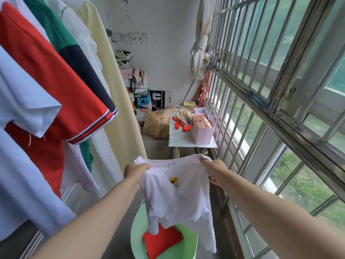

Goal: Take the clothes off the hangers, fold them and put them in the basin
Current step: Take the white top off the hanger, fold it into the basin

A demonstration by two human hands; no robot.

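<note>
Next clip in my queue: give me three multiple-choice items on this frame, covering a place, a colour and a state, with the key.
1. Where does the folded red garment lie?
A) on the floor
B) in the green basin
C) over the person's arm

2. What colour is the held shirt?
A) white with a small sunflower print
B) plain yellow
C) light blue

3. How is that shirt held?
A) draped over open palms
B) the left hand and the right hand each grip an upper edge
C) by the right hand alone

Key: B, the red piece sits inside the basin's rim; A, white cloth with a yellow flower on its front; B, fingers curl into the fabric on both sides, and the shirt hangs above the basin.
</note>
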